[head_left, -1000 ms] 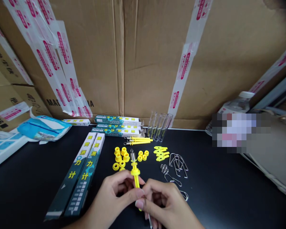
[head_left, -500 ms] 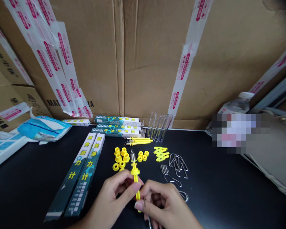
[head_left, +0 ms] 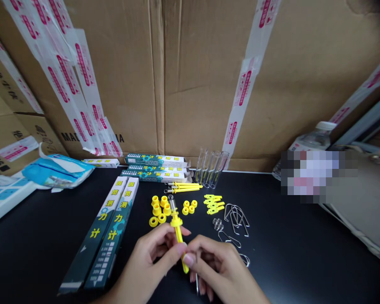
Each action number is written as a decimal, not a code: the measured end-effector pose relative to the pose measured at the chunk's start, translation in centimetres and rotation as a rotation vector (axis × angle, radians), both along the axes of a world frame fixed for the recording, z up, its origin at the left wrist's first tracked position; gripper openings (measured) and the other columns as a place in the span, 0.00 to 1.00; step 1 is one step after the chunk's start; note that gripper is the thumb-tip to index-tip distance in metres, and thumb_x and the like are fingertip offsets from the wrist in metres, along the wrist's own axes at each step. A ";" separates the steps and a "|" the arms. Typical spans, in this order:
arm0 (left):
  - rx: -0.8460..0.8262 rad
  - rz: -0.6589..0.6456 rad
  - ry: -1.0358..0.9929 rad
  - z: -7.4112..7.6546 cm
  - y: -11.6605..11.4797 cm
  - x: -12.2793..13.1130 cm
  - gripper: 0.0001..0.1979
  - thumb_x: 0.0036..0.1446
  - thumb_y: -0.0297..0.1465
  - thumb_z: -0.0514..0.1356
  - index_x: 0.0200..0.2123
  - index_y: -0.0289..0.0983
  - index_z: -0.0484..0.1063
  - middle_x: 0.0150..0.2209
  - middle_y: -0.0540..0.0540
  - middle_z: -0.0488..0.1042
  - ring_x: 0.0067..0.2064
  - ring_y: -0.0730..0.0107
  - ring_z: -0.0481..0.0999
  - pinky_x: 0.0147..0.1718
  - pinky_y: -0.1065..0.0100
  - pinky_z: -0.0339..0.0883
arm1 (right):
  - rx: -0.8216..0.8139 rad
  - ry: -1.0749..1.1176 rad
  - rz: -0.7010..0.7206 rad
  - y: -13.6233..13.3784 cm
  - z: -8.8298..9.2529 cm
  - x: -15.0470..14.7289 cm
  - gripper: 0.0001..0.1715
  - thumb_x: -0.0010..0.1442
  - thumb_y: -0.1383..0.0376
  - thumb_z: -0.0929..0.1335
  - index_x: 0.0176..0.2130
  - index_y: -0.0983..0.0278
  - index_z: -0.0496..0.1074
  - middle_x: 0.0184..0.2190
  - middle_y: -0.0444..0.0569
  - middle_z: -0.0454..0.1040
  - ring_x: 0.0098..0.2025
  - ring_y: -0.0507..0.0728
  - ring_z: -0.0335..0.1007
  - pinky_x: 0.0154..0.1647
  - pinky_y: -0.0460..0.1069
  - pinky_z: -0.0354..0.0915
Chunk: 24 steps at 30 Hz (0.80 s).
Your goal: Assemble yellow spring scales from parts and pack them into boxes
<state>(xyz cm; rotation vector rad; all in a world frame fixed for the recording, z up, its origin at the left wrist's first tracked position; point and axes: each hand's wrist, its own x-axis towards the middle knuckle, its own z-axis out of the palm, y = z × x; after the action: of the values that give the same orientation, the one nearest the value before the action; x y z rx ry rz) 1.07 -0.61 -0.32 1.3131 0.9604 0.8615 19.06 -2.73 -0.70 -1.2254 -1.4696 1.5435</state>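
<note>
My left hand (head_left: 153,255) is closed around a yellow spring scale rod (head_left: 178,233), pinched between thumb and fingers. The rod leans with its upper end away from me, where a metal spring with a ring (head_left: 172,202) and a yellow collar (head_left: 176,222) sit. Beside the rod's lower end, my right hand (head_left: 223,259) is closed on a thin metal wire hook (head_left: 196,283); its straight part sticks out below the fingers. The right thumb is at the rod's lower end. Whether the hook passes through the rod is hidden by the fingers.
Beyond my hands lie yellow caps (head_left: 156,210), small yellow rings (head_left: 185,210), flat yellow pieces (head_left: 213,204), metal hooks (head_left: 237,219) and spring rods (head_left: 186,188). Clear tubes (head_left: 210,169) stand behind. Printed boxes (head_left: 109,236) lie left; a bottle (head_left: 316,137) stands right.
The rod's spring end has tipped to the left, and its lower end has risen slightly. My right hand has shifted a little, with the wire hook still in its fingers.
</note>
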 end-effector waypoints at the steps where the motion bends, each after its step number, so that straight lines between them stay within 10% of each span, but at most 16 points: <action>1: -0.012 0.016 -0.017 0.0 0.0 0.0 0.21 0.58 0.48 0.64 0.45 0.37 0.76 0.30 0.50 0.70 0.30 0.70 0.71 0.25 0.74 0.66 | 0.016 -0.014 -0.020 0.0 0.1 0.1 0.27 0.59 0.43 0.70 0.35 0.65 0.74 0.21 0.41 0.69 0.19 0.47 0.65 0.17 0.40 0.60; 13: 0.000 0.107 -0.095 0.8 0.5 0.5 0.24 0.55 0.53 0.65 0.34 0.36 0.72 0.29 0.48 0.73 0.26 0.71 0.71 0.22 0.72 0.70 | 0.073 0.005 -0.207 0.9 1.2 0.7 0.24 0.55 0.47 0.74 0.29 0.64 0.72 0.16 0.34 0.56 0.19 0.46 0.51 0.20 0.43 0.52; 24: -0.048 0.138 -0.156 0.6 0.7 0.6 0.18 0.56 0.45 0.68 0.33 0.36 0.70 0.25 0.50 0.76 0.23 0.74 0.73 0.22 0.74 0.71 | -0.024 0.329 -0.105 0.9 2.2 1.0 0.20 0.57 0.52 0.75 0.34 0.66 0.72 0.27 0.48 0.79 0.27 0.50 0.72 0.34 0.46 0.68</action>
<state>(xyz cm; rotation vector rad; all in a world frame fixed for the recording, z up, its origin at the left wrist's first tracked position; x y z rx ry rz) 1.66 0.11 0.26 1.1311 0.9509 1.0249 20.02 -1.78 1.54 -0.9883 -1.1592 1.6065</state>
